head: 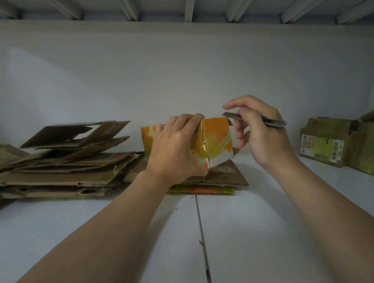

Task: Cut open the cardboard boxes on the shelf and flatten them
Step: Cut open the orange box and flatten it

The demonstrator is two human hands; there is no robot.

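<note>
Where two bare forearms reach in from below, a wide white shelf fills the view, and an orange box standing upright near its middle serves as the reference for everything else. To the left of the orange box, and close against it, lies a tall, untidy stack of flattened cardboard, its brown sheets fanned at uneven angles. Well to the right of the orange box sit two brown boxes with greenish tape, not yet flattened; the one nearer the orange box carries a printed label. Directly beneath the orange box lie a few flattened sheets, brown on top with an orange and green edge showing at the front. The orange box itself is small, with white patches and shiny clear tape down a seam on its front face. The left hand grips the orange box, fingers curled over its top edge and thumb low on its front. The right hand, just right of the orange box, pinches a slim dark cutter between thumb and curled fingers, forefinger raised. The cutter's tip points at the orange box's upper right corner; whether it touches cannot be told.
</note>
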